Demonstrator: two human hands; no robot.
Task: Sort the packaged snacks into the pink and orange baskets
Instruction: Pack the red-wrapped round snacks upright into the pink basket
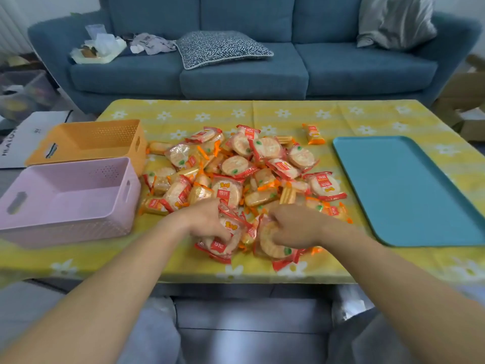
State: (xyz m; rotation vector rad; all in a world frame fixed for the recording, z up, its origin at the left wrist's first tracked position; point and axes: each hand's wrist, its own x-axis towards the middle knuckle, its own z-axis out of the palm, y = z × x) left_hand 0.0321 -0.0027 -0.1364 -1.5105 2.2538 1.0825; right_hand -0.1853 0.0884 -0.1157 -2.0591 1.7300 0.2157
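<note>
**Two hands deep in a heap of wrapped rice crackers**

Two bare hands at the near edge of the pile of packaged snacks (246,177), heaped mid-table on a yellow daisy-print tablecloth (262,111). Left hand (207,222) palm down, fingers curled and closed over a round rice cracker pack (223,243) with red-trimmed wrapper, thumb tucked beneath; pack lying at the pile's front, touching its neighbours. Right hand (294,227) likewise palm down, fingers bent and pressed onto a second round cracker pack (273,245), a green dot showing on its wrapper; whether lifted or merely pressed against the table, impossible to tell. Hands close together, not touching.

Mostly round crackers in clear wrappers with red ends, mixed with smaller oblong packs trimmed in orange. One oblong orange pack (313,134) lying apart from the heap, toward the far right of it.

At the left of the table, two perforated plastic baskets side by side, touching: orange basket (86,145) farther away, pink basket (65,206) nearer. Both with cut-out handles, both without snacks inside. Pile's left fringe just beside both baskets.

At the right, a flat teal tray (409,190), bare, well apart from the baskets and near the pile's right edge.

Beyond the table, a blue sofa (244,72) carrying a patterned cushion (220,48), a grey pillow (396,22) and a clutter of plastic containers and cloth (105,46) on the left seat. White cardboard box (23,137) on the floor behind the orange basket.
</note>
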